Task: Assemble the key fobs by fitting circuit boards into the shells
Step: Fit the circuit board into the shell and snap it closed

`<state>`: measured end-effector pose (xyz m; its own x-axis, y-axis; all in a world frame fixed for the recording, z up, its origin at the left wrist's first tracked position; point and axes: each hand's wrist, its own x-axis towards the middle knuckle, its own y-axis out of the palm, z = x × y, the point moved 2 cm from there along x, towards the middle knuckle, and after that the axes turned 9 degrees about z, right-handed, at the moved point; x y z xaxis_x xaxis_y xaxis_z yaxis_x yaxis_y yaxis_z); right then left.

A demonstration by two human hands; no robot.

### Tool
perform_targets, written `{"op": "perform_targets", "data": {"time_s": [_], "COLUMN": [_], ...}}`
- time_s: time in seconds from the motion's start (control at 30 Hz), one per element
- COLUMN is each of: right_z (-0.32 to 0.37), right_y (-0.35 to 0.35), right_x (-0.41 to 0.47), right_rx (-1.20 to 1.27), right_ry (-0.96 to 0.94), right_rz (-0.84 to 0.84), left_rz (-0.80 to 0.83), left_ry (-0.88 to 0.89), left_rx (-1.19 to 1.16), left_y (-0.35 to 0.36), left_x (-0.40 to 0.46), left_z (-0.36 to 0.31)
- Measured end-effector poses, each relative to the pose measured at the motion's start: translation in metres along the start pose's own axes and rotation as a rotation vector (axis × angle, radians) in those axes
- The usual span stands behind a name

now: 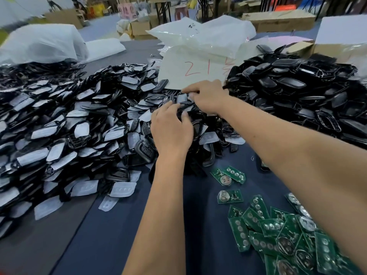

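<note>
Head view looks down on a bench (111,235) covered in dark cloth, with both hands reaching into the middle of a heap of shells (79,124). The left hand (170,130) curls its fingers round a black shell at the top of the heap; the right hand (208,96) pinches a small pale-backed piece just beyond it, though exactly what sits between those fingertips is too small to tell.

The circuit boards (278,231) lie apart from this, scattered near the right forearm, none yet in a shell.

Risks, as I judge them: the heap is loose and slopes steeply, so tugging one shell free could send neighbours sliding onto the cloth or over the boards. The right forearm hangs close above the boards and could sweep them off the bench edge.

Shells are glossy black plastic, roughly hexagonal and thin-walled, many faced with matte white rubbery pads that carry small button bumps. A second heap (297,92) on the right is all black and shiny. Boards are flat green laminate with rows of round metallic contacts and silver coin cells. Crinkled translucent bags (200,34) sit behind.
</note>
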<state>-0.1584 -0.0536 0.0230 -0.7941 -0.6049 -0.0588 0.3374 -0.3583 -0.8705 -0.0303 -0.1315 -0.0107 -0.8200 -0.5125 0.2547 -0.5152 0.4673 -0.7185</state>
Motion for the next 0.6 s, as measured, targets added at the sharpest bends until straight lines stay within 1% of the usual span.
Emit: {"op": "perform_targets", "data": {"time_s": [0.07, 0.1, 0.3, 0.37, 0.5, 0.6], "right_z": [0.005, 0.006, 0.006, 0.003, -0.011, -0.028], "right_y": [0.004, 0.006, 0.011, 0.009, -0.001, -0.013], "right_x": [0.007, 0.009, 0.008, 0.004, -0.007, -0.021], "right_rx": [0.023, 0.046, 0.3, 0.365, 0.673, 0.846], "right_ry": [0.021, 0.033, 0.088, 0.134, 0.15, 0.159], "right_rz": [0.055, 0.056, -0.062, -0.161, -0.433, -0.578], "left_rz": [-0.004, -0.003, -0.005, -0.005, -0.023, -0.122], "left_ry": [-0.019, -0.026, -0.024, -0.024, -0.019, -0.023], "left_rx": [-0.017, -0.021, -0.033, -0.03, -0.052, -0.052], "left_y": [-0.001, -0.001, -0.003, -0.002, -0.005, -0.01], "left_x": [-0.001, -0.001, -0.001, -0.001, -0.001, -0.003], "left_z": [0.002, 0.002, 0.002, 0.001, 0.002, -0.002]}}
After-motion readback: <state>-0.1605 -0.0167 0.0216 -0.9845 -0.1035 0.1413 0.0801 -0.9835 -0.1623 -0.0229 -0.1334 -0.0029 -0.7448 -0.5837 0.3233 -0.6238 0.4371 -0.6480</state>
